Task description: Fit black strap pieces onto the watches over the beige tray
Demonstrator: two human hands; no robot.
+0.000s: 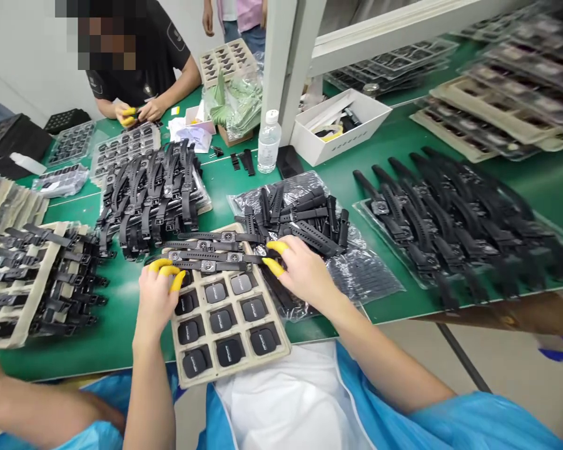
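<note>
Left hand (pixel 157 294): yellow finger cots on thumb and two fingers, tips pinched on the near end of a strapped watch (pixel 209 266) lying across the far edge of the beige tray (pixel 182 369). Right hand (pixel 303 272): also cotted, fingertips pinching the other strap end of the same watch. Holding it at both ends keeps it flat and square across the tray, probably so it lines up with the two strapped watches (pixel 216 240) laid just beyond it.

Below the hands, the tray pockets hold bare watch bodies (pixel 225 322), faces up, one per pocket, which keeps them apart and unscratched. Loose straps (pixel 304 215) lie on a plastic bag just beyond the right hand, within easy reach.

Far beyond the left hand, a co-worker's hands (pixel 138 112) work at a small item; what it is cannot be made out. Whether the held watch's straps are fully seated is not visible. Stacked trays (pixel 497 106) far to the right are blurred. An arm at the lower left edge is cut off.
</note>
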